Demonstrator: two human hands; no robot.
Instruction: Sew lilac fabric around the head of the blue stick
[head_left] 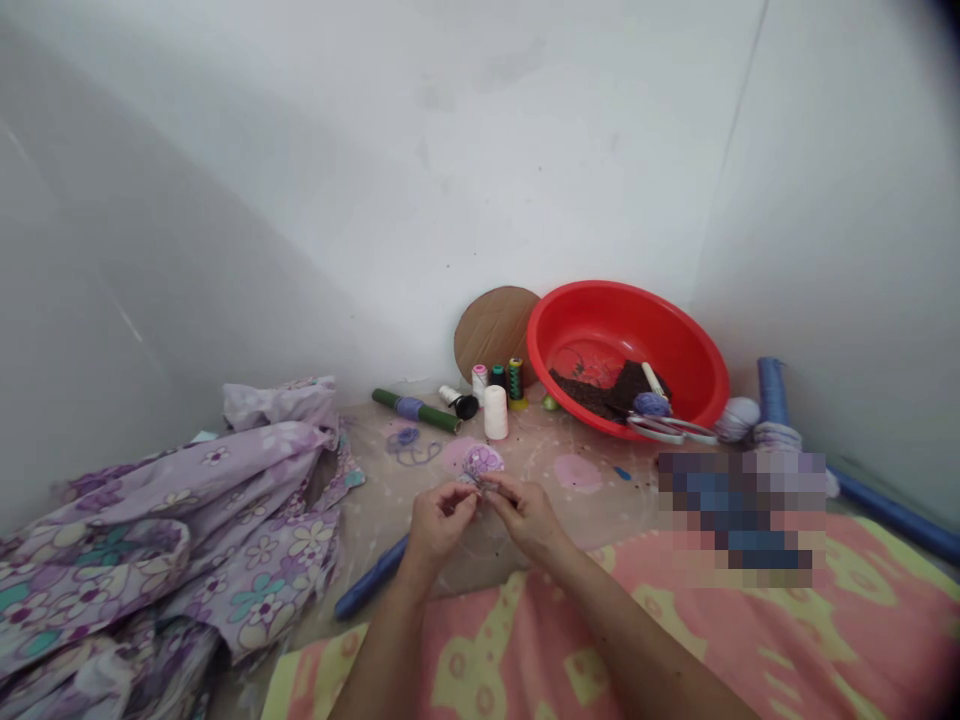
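Both hands meet at the middle of the mat, fingertips pinched close together. My left hand [437, 522] and my right hand [531, 518] hold a small spray of thin, purplish-grey strands [474, 477] between them. The strands are too fine and small to tell whether they are thread or wire. Just beyond the fingers lies a pink and purple patch [484, 458] of the mat's pattern. A loose length of purple yarn [406, 438] rests past my left hand. Behind it is a green tube [435, 415] with purple yarn wound round its middle.
Thread spools, one a large white cone [495, 413], stand near the wall. A red basin [628, 292] with dark material and scissors [667, 430] leans before a cardboard disc [495, 325]. Floral cloth [255, 520] is heaped left; a pink-yellow blanket [517, 640] lies under my forearms. One patch at right is blurred.
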